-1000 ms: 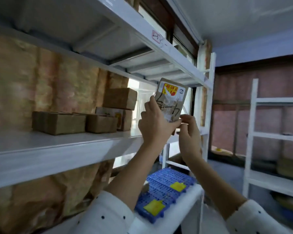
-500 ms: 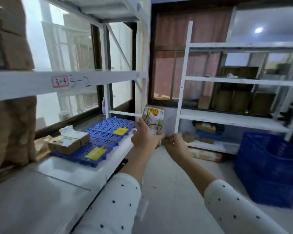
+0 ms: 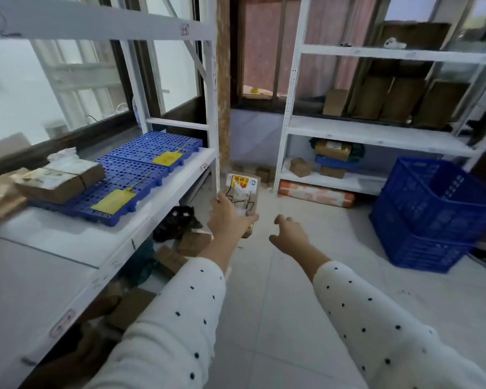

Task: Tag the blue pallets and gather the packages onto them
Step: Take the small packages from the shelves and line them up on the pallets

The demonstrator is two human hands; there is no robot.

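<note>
My left hand (image 3: 228,220) grips a small brown package (image 3: 243,192) with a red and yellow label, held out over the floor just right of the shelf's front edge. My right hand (image 3: 289,234) is off the package, empty, fingers loosely apart. On the white shelf (image 3: 101,242) to the left lie two blue pallets: the near pallet (image 3: 118,189) carries a yellow tag (image 3: 113,200) and two brown packages (image 3: 59,178) at its left end; the far pallet (image 3: 152,147) carries only a yellow tag (image 3: 167,158).
A white shelf post (image 3: 212,108) stands just left of the held package. Boxes and a dark bag (image 3: 177,223) lie under the shelf. A second white rack (image 3: 376,133) with cartons stands ahead; stacked blue crates (image 3: 432,211) sit on the floor at the right.
The view has swung down from the upper shelf to the pallet shelf. The package has come down with my left hand, and my right hand has let go of it.
</note>
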